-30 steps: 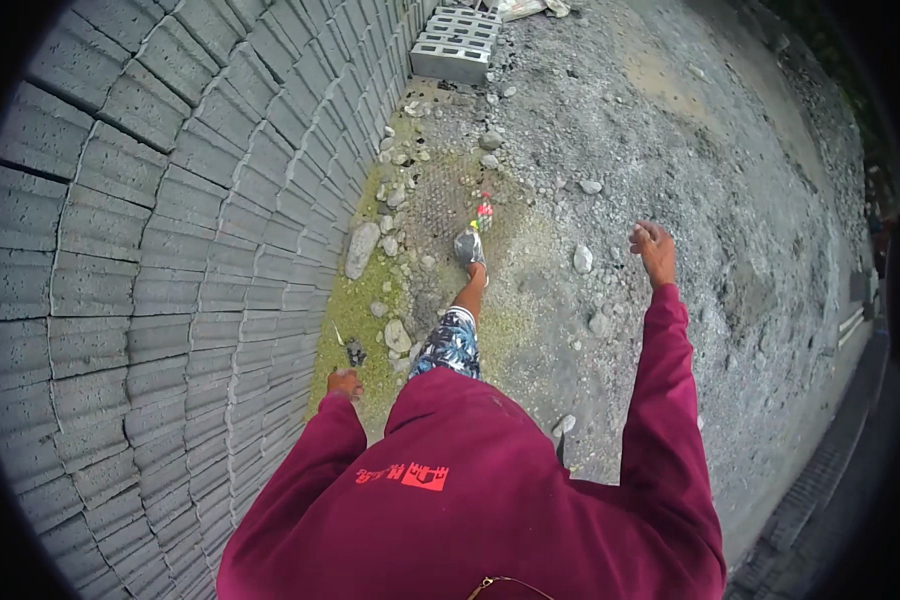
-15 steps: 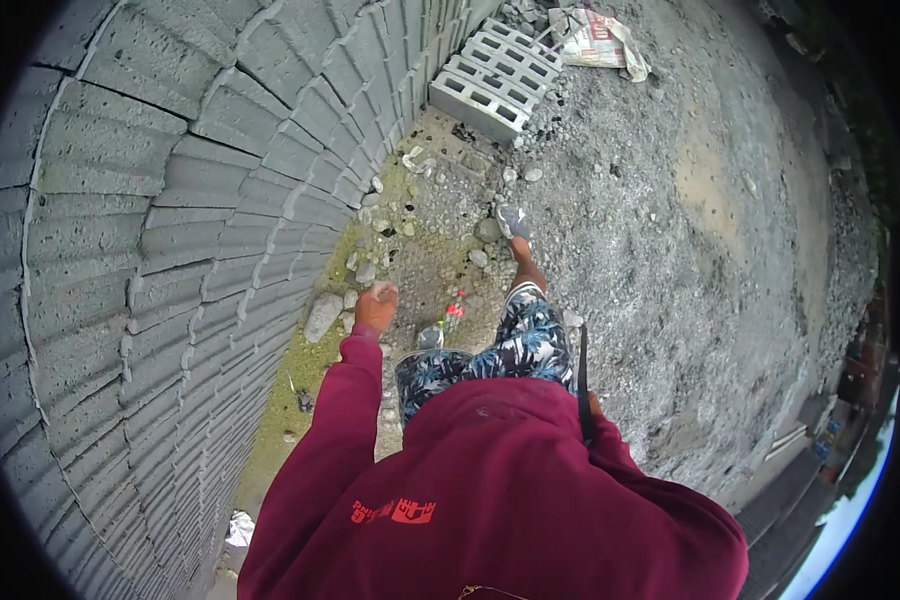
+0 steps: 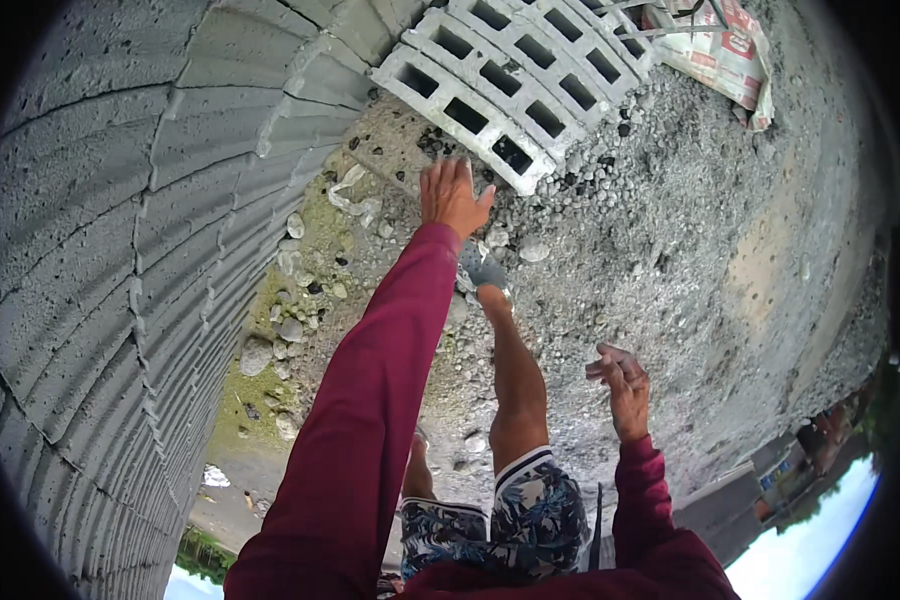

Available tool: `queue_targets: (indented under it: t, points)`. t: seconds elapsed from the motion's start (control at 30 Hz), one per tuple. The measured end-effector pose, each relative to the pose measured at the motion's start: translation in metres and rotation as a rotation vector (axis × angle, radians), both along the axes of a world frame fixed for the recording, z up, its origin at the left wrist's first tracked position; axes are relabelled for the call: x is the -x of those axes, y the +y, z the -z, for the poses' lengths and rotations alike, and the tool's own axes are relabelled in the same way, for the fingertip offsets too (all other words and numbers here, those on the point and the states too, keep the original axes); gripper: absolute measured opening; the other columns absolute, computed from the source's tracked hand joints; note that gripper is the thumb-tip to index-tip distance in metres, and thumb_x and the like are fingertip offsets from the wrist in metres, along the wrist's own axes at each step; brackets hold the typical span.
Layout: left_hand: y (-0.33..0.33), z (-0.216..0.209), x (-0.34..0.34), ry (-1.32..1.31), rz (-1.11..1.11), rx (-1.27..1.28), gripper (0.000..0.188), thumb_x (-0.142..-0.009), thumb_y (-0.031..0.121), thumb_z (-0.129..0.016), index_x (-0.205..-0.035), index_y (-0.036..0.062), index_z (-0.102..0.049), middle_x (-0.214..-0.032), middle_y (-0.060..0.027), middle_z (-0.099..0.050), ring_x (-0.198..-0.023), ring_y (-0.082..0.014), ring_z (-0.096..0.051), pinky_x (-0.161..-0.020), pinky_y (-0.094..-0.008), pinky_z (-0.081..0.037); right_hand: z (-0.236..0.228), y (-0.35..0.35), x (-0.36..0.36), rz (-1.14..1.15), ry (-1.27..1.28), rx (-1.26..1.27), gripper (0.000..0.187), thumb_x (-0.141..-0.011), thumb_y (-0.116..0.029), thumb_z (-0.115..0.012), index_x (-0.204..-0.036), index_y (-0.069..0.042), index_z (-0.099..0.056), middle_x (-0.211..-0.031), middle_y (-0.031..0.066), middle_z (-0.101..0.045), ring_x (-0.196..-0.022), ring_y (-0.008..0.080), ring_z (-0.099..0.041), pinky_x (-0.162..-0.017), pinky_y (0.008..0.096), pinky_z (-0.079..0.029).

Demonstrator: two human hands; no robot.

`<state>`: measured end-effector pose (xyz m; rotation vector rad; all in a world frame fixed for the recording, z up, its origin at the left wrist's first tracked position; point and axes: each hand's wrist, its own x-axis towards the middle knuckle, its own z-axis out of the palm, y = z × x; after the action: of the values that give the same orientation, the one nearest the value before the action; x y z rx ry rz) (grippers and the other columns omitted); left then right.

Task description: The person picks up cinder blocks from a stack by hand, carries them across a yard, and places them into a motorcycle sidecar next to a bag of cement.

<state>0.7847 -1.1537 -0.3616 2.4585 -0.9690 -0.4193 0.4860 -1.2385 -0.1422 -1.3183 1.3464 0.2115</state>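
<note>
A stack of grey hollow concrete blocks (image 3: 488, 135) stands on the gravel ahead, against the base of the block wall. My left hand (image 3: 455, 200) reaches forward, just short of the nearest block's front side. Its fingers are stretched out and the thumb sticks out to the right, with nothing held. Whether the fingertips touch the block I cannot tell. Lower on the right, my right hand (image 3: 624, 388) hangs over the gravel, away from the blocks. Its fingers are loosely bent and apart, and it holds nothing visible.
A tall grey block wall (image 3: 110, 250) runs along my left. An off-white and red sack (image 3: 715, 55) lies beyond the blocks at the right. Loose stones (image 3: 257, 355) lie along the wall's foot. My foot (image 3: 482, 265) is planted behind my left hand.
I have moved forward, and the blocks are now much nearer. My left hand, formerly low by the wall with curled fingers, reaches out toward them. My right hand has come out from beside my body.
</note>
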Motion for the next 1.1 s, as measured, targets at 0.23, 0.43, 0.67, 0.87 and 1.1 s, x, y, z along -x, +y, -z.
queue_targets:
  t: [0.23,0.43,0.67,0.87,1.1]
  points:
    - [-0.108,0.097,-0.028,0.019,0.216,-0.352,0.053,-0.072,0.038,-0.07,-0.102,-0.0049,-0.062,-0.104,-0.0219,-0.064,-0.112,-0.0341,-0.051,-0.111,-0.0496,-0.018,0.038,0.072,0.171,0.162,0.236,-0.155,0.025,-0.093,-0.018,-0.056,-0.102,0.005,-0.06,-0.084,0.0111,-0.065,-0.076,0.0195,-0.065,-0.065,0.0316,-0.055]
    - [-0.11,0.117,-0.029,-0.039,0.039,-0.302,0.035,-0.068,0.029,-0.072,-0.086,-0.0003,-0.067,-0.082,-0.0177,-0.067,-0.096,-0.0291,-0.059,-0.114,-0.0447,-0.014,0.035,0.091,0.216,0.266,0.447,-0.274,0.027,-0.088,-0.018,-0.058,-0.101,0.006,-0.061,-0.081,0.0141,-0.065,-0.071,0.0224,-0.067,-0.06,0.0329,-0.056]
    - [-0.066,0.079,0.0,0.153,-0.149,-0.368,0.033,-0.068,0.029,-0.073,-0.084,0.0008,-0.068,-0.089,-0.0187,-0.066,-0.099,-0.0282,-0.058,-0.114,-0.037,-0.018,0.035,0.089,0.178,0.122,0.301,-0.209,0.028,-0.09,-0.018,-0.058,-0.103,0.007,-0.06,-0.083,0.0116,-0.064,-0.073,0.0199,-0.065,-0.062,0.0317,-0.055]
    - [0.021,0.004,0.01,0.316,-0.401,-0.406,0.046,-0.066,0.033,-0.075,-0.094,-0.0026,-0.068,-0.097,-0.0177,-0.068,-0.098,-0.0278,-0.061,-0.099,-0.0379,-0.038,0.078,0.029,0.162,0.119,0.122,-0.002,0.022,-0.09,-0.016,-0.058,-0.1,0.004,-0.062,-0.079,0.0094,-0.063,-0.07,0.0171,-0.064,-0.06,0.029,-0.053]
    - [0.184,-0.046,0.103,0.941,-1.115,0.398,0.021,-0.07,0.01,-0.075,-0.085,-0.0017,-0.065,-0.084,-0.0049,-0.066,-0.075,-0.0155,-0.057,-0.072,-0.0295,-0.045,0.203,-0.105,-0.098,-0.491,-0.029,0.516,0.033,-0.089,-0.03,-0.058,-0.103,-0.001,-0.063,-0.092,0.0179,-0.069,-0.082,0.0265,-0.068,-0.073,0.0354,-0.054]
